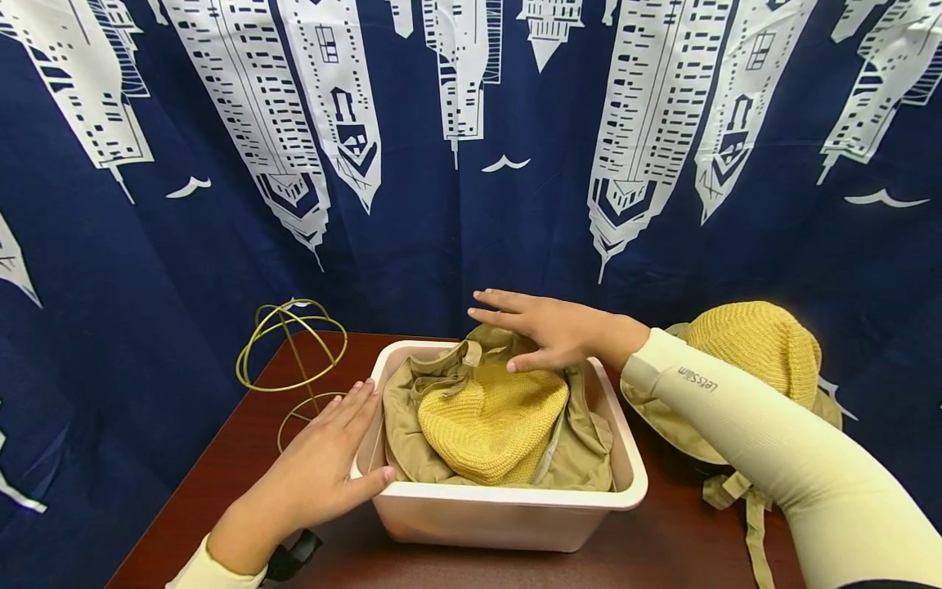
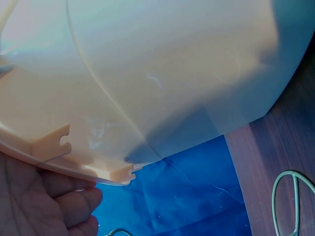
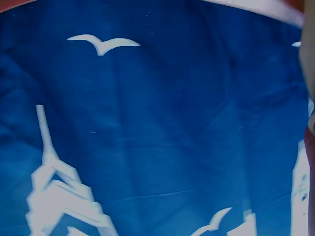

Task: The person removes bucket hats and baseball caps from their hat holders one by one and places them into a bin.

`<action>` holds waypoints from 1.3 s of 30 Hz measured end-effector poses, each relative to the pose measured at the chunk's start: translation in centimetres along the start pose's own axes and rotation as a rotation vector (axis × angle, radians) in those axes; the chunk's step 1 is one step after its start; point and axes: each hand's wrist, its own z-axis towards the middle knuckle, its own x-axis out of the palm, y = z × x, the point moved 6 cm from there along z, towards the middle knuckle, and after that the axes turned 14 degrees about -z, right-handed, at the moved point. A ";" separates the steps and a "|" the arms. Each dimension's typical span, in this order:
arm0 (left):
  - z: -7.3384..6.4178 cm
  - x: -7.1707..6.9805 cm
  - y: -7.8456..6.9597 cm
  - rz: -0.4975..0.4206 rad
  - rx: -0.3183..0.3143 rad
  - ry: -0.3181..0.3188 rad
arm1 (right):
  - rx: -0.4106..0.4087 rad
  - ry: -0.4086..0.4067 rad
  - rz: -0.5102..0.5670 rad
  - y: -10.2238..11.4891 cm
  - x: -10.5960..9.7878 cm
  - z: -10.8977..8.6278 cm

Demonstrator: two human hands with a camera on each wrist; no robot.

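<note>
A pale pink plastic basin [image 1: 508, 519] stands on the table, holding a yellow knit hat [image 1: 489, 425] on top of folded khaki cloth [image 1: 408, 433]. My left hand [image 1: 320, 466] rests at the basin's left rim with its fingers extended and thumb over the front corner. In the left wrist view the fingers of the left hand [image 2: 74, 204] lie along the underside of the rim. My right hand [image 1: 555, 327] hovers over the back of the basin, fingers spread, holding nothing. The right wrist view shows mostly curtain.
A gold wire stand [image 1: 294, 360] rises behind my left hand. Right of the basin sits another yellow knit hat [image 1: 758, 343] on a khaki brim, its strap [image 1: 756, 540] trailing over the red-brown table [image 1: 199, 491]. A navy printed curtain [image 1: 471, 229] hangs behind.
</note>
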 end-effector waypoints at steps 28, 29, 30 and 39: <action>0.2 0.3 -0.1 0.004 0.013 0.002 | -0.257 0.096 -0.199 8.2 2.5 1.1; 0.2 0.3 0.0 0.002 0.010 0.001 | -0.257 0.089 -0.225 8.2 2.5 1.3; 0.1 0.3 0.0 0.002 0.009 0.000 | -0.263 0.077 -0.256 8.2 2.6 1.6; 0.2 0.1 0.1 0.008 0.007 0.004 | -0.321 0.016 -0.349 7.0 4.1 3.3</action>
